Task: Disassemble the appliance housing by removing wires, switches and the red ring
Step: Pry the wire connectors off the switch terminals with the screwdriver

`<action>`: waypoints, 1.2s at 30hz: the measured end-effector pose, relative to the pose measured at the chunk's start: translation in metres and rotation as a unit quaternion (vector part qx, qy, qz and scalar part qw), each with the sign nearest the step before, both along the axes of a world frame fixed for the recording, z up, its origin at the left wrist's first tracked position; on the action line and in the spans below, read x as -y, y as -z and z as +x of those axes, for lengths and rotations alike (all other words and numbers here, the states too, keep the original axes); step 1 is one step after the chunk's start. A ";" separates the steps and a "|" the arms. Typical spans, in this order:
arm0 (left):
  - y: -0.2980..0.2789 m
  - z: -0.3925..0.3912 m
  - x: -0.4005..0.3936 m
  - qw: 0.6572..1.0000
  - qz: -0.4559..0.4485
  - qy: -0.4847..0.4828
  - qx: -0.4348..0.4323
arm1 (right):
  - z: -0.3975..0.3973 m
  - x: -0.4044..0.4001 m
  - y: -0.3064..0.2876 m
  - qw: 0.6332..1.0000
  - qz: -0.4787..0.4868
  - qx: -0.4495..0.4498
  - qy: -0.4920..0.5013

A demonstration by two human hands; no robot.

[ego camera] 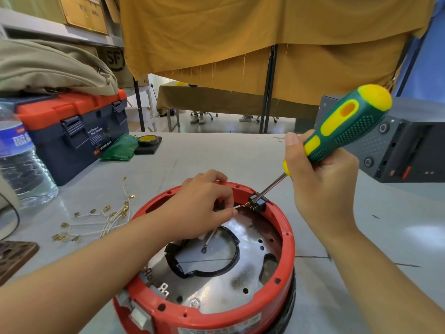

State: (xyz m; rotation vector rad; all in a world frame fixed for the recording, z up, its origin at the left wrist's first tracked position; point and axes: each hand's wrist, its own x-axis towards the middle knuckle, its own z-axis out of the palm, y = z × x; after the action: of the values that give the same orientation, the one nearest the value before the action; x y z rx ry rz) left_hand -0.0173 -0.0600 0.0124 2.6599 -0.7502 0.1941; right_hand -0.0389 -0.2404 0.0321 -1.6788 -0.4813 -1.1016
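Red ring (287,239) sits mid-table with the black switch (258,203) on its far rim, left hand (204,203) pinching the white wire (237,206), right hand (320,179) gripping the screwdriver (337,133); I'd lever gently, pull straight.

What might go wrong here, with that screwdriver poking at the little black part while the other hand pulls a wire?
The screwdriver tip sits on the black switch, near the left hand pinching the white wire; a slip might jab those fingers. Pulling hard could snap the wire. The right hand levers at an angle, so the red housing might shift.
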 end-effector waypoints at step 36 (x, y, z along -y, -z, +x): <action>-0.004 0.003 -0.003 0.998 -0.054 -0.022 -0.026 | 0.028 0.015 0.009 0.941 0.302 -0.126 -0.082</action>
State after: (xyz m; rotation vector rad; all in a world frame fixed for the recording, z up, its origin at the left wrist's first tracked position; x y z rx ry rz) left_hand -0.0146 -0.0572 0.0162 2.5705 -0.6466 0.1714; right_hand -0.0106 -0.2554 0.0232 -1.1857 -0.0938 -0.7883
